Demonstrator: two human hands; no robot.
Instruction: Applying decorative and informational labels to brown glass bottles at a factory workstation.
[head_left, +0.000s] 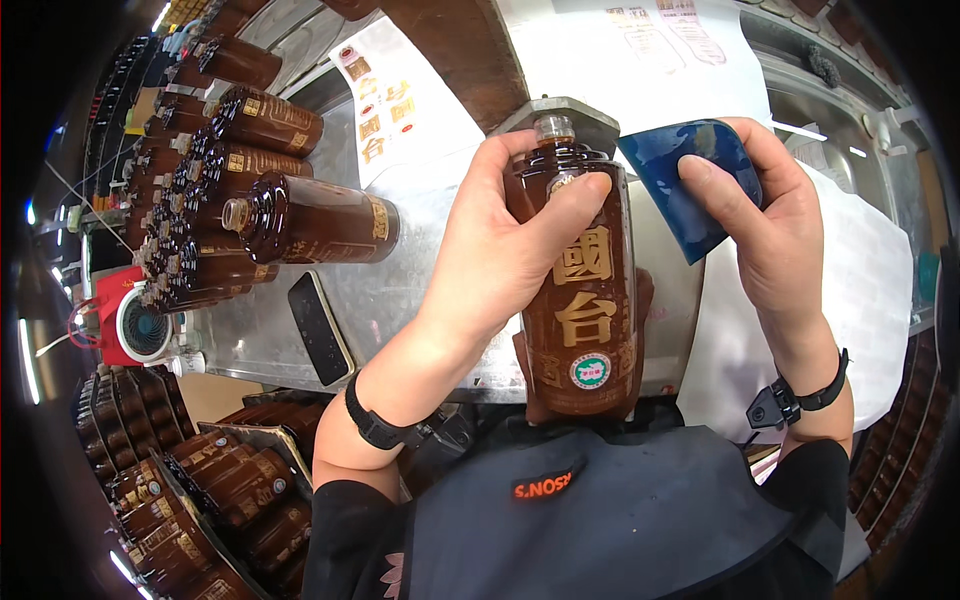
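A brown glass bottle (630, 330) with gold lettering lies in front of me, its clear neck pointing away. Low on its face is a small round sticker (590, 371) in white, green and pink. My left hand (490, 235) is closed round the bottle's upper part, thumb across the front. To the right of the bottle, my right hand (775, 200) pinches a flat blue scraper (665, 160) between thumb and fingers. The scraper's left corner is near the bottle's shoulder; whether it touches cannot be told. Part of a brown wooden support (640, 300) shows beside the bottle.
Several similar bottles (270, 120) stand crowded on the metal table (240, 335) to the left. A phone (321, 325) lies closer in, past a small fan (143, 325). Printed sheets (400, 100) lie at the back. Crated bottles (230, 480) fill the lower left.
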